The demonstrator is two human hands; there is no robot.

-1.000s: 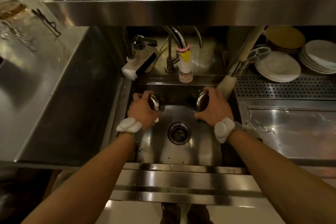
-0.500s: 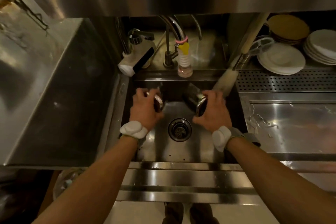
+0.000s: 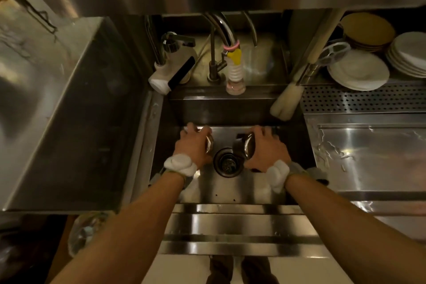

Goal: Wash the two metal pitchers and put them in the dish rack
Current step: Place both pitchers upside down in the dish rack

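Left hand (image 3: 191, 148) is wrapped round the left pitcher (image 3: 208, 143), right hand (image 3: 268, 151) round the right pitcher (image 3: 241, 148), both low in the sink (image 3: 230, 188) by the drain. Stiff steel, probably light but slick wet, so I'd grip the body, not the rim.

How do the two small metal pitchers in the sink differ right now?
The left metal pitcher is nearly hidden by the left hand, only a shiny rim sliver showing; the right metal pitcher shows its rim and dark body beyond the right hand. The left metal pitcher sits beside the round black drain; the right metal pitcher overlaps its edge. Shared: both are shiny, gripped low in the stainless steel sink.
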